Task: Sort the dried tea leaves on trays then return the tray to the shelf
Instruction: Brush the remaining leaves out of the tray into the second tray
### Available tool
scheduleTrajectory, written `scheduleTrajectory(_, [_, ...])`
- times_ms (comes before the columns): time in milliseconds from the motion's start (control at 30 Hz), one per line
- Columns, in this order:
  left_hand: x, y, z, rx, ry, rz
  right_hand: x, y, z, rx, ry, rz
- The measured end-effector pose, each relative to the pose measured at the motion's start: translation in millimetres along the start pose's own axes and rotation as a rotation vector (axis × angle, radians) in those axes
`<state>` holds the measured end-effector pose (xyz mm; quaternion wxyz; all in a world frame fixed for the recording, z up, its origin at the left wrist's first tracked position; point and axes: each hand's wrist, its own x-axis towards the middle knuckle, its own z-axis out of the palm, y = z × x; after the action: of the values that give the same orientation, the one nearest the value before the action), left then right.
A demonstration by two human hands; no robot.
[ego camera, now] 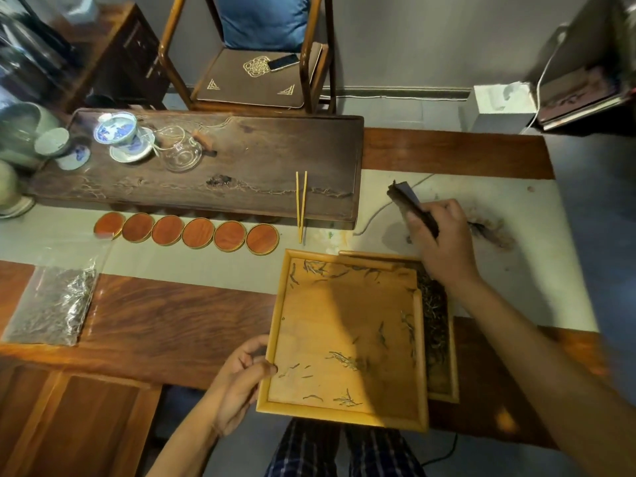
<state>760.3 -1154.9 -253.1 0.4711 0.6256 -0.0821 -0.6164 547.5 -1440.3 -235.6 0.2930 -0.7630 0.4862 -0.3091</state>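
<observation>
Left grip point(241, 376) pinches the near-left rim of the upper tray point(344, 339), thumb over the edge, while the right grip point(444, 235) clasps a dark brush point(409, 206) raised above the far corner of the trays. That upper tray, nearly swept bare with only scattered leaves point(347, 359), lies partly over a lower tray point(447, 359), whose strip of heaped tea shows just right of it.

Risk lies at the near edge: the upper tray overhangs the tabletop point(172, 318) toward the person's lap, held on one side only, and a hard sweep of the brush could likely tip it or flick leaves over the low rim onto the floor. A careless stroke might also push sorted leaves back among the heap below the right wrist.

Beyond the right grip, crumbs and a stain mark the pale runner point(481, 191). Past the left grip lie a bag of tea point(55, 301), a row of round coasters point(186, 232), tweezers point(301, 208) and a dark tea board point(241, 160) bearing a blue-and-white cup point(117, 127). A wooden chair point(254, 56) with a phone on its seat stands against the grey wall. No shelf is in view.
</observation>
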Motion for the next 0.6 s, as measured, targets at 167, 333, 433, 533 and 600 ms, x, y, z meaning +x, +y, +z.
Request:
scheduleTrajectory(167, [-12.7, 9.7, 18.2, 0.066, 0.000, 0.016, -77.6, -79.6, 1.3, 0.094, 0.056, 0.080])
scheduleTrajectory(333, [-18.0, 2.3, 23.6, 0.105, -0.040, 0.037, -120.5, -120.9, 39.9, 0.084, -0.054, 0.146])
scheduleTrajectory(433, [-20.2, -1.1, 24.1, 0.132, -0.061, 0.047, -124.2, -132.8, 63.1, -0.029, -0.124, 0.045])
scheduleTrajectory(533, [-20.1, -1.9, 24.1, 0.123, -0.073, 0.047, -125.9, -133.4, 79.1, -0.175, -0.207, 0.004])
scheduleTrajectory(600, [-18.8, -2.4, 23.0, 0.120, -0.068, 0.044, -127.1, -130.3, 83.9, -0.212, -0.227, 0.031])
